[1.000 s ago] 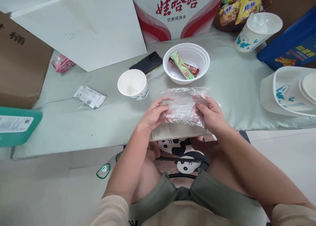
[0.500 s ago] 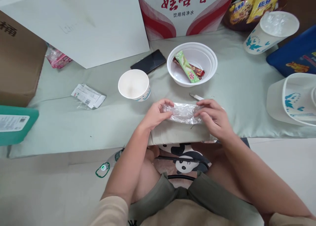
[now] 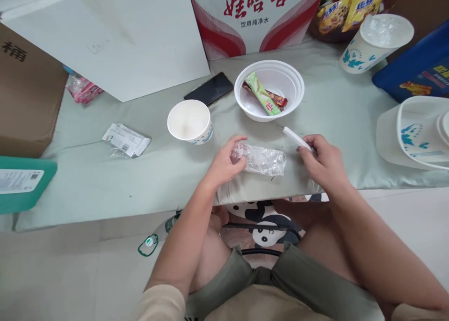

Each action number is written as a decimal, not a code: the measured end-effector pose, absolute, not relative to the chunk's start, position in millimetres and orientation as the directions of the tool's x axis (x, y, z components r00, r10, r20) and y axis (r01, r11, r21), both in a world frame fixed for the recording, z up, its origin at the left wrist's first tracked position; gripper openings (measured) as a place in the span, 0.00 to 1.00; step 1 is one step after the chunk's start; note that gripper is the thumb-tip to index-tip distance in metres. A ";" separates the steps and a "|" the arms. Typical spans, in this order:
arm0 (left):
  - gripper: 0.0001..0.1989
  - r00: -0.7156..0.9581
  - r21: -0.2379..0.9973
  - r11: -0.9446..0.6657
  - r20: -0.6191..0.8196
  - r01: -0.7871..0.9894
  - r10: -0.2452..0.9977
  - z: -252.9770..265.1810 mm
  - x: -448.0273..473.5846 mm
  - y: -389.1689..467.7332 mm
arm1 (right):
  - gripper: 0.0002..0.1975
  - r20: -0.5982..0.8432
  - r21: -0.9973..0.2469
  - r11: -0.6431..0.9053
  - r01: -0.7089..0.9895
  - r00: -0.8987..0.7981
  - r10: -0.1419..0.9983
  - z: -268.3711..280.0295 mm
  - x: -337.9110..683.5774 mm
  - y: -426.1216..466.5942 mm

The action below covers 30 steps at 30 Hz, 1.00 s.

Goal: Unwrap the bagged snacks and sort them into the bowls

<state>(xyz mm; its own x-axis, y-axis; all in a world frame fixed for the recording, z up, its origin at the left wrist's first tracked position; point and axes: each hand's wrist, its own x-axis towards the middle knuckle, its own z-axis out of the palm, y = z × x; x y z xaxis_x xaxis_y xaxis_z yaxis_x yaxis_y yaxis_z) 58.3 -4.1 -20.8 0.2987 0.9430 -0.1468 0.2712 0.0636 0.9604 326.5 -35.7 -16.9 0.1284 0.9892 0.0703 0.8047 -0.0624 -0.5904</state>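
Note:
My left hand (image 3: 229,163) has its thumb and fingers around the left end of a crinkled clear plastic packet (image 3: 265,160), which lies low over the table's front edge. What is inside the plastic I cannot make out. To the right, my right hand (image 3: 321,159) is closed on a slim white cutter (image 3: 297,139), whose short metal tip points up and left toward the bowl. Right hand and packet are apart. Just beyond them stands a white plastic bowl (image 3: 296,94) with a green snack bar (image 3: 261,94) lying across a brown one (image 3: 280,101).
A paper cup (image 3: 189,120) stands left of the bowl, near a phone (image 3: 210,88). Farther left lies a torn white wrapper (image 3: 126,139). Boxes, including a red-and-white carton (image 3: 259,35), line the back. At right are a tilted cup (image 3: 365,49) and a white bin (image 3: 389,134).
My right hand has let go of the packet's right end, moved right, and picked up the white cutter from the table. My left hand stays on the packet.

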 end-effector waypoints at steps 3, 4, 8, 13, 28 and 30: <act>0.26 0.303 0.965 0.039 -0.120 0.261 0.945 -20.1 60.2 -5.3 | 0.08 0.030 -0.602 -0.091 0.794 0.137 0.990 -14.6 320.7 -36.6; 0.26 0.309 0.972 0.033 -0.107 0.235 0.945 -19.1 60.6 -5.6 | 0.08 0.048 -0.567 -0.064 0.821 0.110 0.993 -16.5 320.0 -35.8; 0.27 0.349 0.994 0.066 -0.092 0.086 0.933 -11.9 60.2 -8.6 | 0.13 0.118 -0.403 0.020 0.915 0.031 0.993 -25.3 319.5 -32.3; 0.28 0.366 0.990 0.054 -0.099 0.131 0.925 -4.0 57.9 -17.5 | 0.14 0.134 -0.698 0.088 0.711 0.009 0.991 -10.4 304.1 -39.8; 0.18 0.366 0.759 -0.366 0.180 0.539 0.913 12.7 69.3 -57.9 | 0.09 -0.111 -0.990 -0.059 0.131 -0.432 0.895 -0.7 252.9 -55.9; 0.21 0.375 0.852 -0.183 -0.016 0.490 0.927 15.1 70.1 -57.5 | 0.10 -0.081 -0.997 -0.066 0.048 -0.447 0.891 -1.1 253.3 -56.7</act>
<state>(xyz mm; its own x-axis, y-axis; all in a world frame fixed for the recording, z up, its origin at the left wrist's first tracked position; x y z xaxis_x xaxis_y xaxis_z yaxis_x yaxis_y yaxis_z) 70.1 -57.5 15.1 0.3754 0.9267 -0.0164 0.4901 -0.1834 0.8522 253.3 -56.7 -1.1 -0.4466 0.8911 -0.0809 0.0484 -0.0662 -0.9966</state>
